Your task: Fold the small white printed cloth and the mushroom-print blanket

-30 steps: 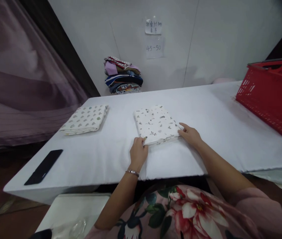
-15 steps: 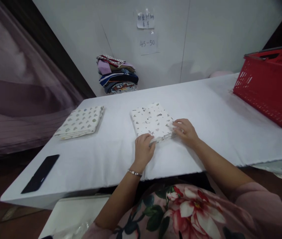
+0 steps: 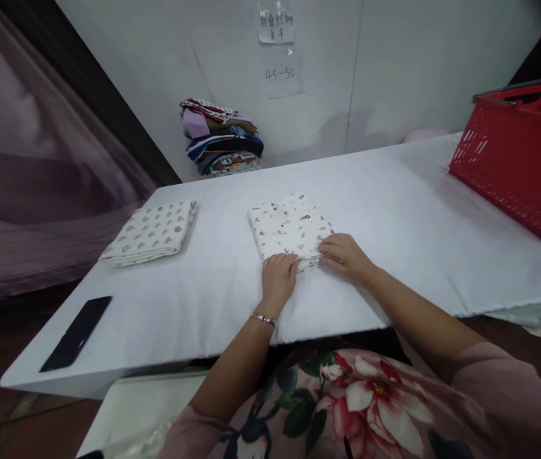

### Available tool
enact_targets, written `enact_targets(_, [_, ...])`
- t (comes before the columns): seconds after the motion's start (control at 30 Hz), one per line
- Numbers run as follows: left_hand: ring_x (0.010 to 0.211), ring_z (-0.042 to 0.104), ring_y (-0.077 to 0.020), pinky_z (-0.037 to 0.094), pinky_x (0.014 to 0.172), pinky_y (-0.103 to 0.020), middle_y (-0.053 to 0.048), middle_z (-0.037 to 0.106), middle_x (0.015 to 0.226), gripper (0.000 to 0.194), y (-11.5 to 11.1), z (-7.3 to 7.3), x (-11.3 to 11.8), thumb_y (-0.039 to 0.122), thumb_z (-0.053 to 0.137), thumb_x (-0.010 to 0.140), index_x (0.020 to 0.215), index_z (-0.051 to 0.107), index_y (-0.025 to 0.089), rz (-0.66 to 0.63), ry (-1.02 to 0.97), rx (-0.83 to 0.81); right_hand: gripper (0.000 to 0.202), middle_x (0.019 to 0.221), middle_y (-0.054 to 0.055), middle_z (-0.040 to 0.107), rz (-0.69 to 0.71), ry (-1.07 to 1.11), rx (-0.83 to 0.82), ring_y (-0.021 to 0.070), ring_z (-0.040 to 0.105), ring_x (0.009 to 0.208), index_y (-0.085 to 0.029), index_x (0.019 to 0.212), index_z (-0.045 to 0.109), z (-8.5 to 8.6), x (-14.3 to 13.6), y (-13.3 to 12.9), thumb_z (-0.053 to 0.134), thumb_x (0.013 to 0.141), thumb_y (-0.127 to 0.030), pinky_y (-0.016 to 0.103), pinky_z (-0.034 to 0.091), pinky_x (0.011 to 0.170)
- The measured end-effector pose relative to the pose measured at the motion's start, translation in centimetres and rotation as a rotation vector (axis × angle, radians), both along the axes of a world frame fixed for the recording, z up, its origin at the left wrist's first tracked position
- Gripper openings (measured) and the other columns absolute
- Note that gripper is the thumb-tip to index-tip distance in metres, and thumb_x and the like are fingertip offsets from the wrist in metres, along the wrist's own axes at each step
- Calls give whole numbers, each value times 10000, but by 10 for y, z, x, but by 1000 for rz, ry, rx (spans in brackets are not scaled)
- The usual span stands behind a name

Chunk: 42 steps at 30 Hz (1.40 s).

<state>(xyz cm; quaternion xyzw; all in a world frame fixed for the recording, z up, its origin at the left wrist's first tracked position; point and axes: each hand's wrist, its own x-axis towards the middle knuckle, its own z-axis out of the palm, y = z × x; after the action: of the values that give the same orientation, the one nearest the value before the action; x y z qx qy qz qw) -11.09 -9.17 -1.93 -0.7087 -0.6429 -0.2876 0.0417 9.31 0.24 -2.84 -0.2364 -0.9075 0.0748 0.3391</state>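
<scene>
A folded white cloth with small grey and green prints (image 3: 287, 223) lies flat on the white-covered table (image 3: 370, 197) in front of me. At its near left corner my left hand (image 3: 278, 275) pinches the edge layers, a bracelet on the wrist. My right hand (image 3: 344, 255) grips the near edge on the right, fingers on top and the thumb low at the layers. Between the two hands the stacked folds of the edge show.
Another folded cloth with a mushroom-like print (image 3: 153, 233) lies at the left, a black phone-like object (image 3: 76, 335) nearer. A red basket (image 3: 519, 156) stands at the right. Stacked folded fabrics (image 3: 222, 143) sit beyond the table's far edge, by the wall.
My right hand has moved left and slightly nearer along the cloth's near edge, closing on it. My left hand has shifted slightly right, its fingers closer together.
</scene>
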Motion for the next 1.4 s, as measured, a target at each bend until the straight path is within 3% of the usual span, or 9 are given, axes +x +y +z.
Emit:
enact_targets(0.37, [917, 564, -196, 377, 827, -350, -40, 656, 951, 177, -2, -4, 2, 211, 514, 851, 1018, 570, 194, -18, -18, 50, 152, 1001, 74, 645, 54, 30, -3, 214, 543, 983, -215, 977, 572, -2, -4, 1, 459, 876, -209, 410, 397, 855])
enact_targets(0.57, [941, 545, -195, 361, 841, -343, -25, 642, 943, 91, -5, -4, 4, 209, 511, 840, 911, 569, 213, -16, -33, -23, 160, 1012, 71, 648, 79, 14, -48, 225, 546, 987, -226, 976, 580, -4, 0, 2, 455, 877, -239, 425, 397, 857])
enact_targets(0.8, [986, 518, -186, 342, 879, -341, -30, 624, 995, 136, -4, -5, 2, 241, 442, 882, 939, 563, 214, -44, -50, -83, 194, 1045, 65, 644, 42, -58, -163, 239, 537, 1026, -237, 989, 599, -1, 3, 0, 442, 876, -241, 448, 364, 903])
enact_targets(1.0, [987, 507, -186, 337, 889, -348, -30, 615, 1005, 125, -7, -3, 3, 223, 447, 878, 928, 561, 214, -65, -41, -90, 179, 1053, 64, 639, 67, -46, -164, 234, 538, 1020, -233, 976, 588, -1, 3, 0, 476, 837, -228, 431, 365, 900])
enact_targets(1.23, [1028, 487, -212, 353, 902, -369, -59, 592, 1066, 214, -10, -2, -3, 211, 523, 830, 1043, 544, 196, -147, 59, -89, 280, 1043, 70, 637, 124, 5, -133, 230, 548, 1004, -221, 985, 565, 2, 3, -2, 486, 732, -132, 427, 395, 880])
enact_targets(1.4, [1005, 511, -217, 385, 855, -391, -70, 599, 1042, 244, -9, 0, -9, 165, 483, 843, 1070, 559, 214, -195, 157, -96, 237, 1025, 55, 645, 89, 93, -231, 223, 568, 999, -247, 958, 583, 7, 2, -9, 476, 774, -141, 435, 434, 875])
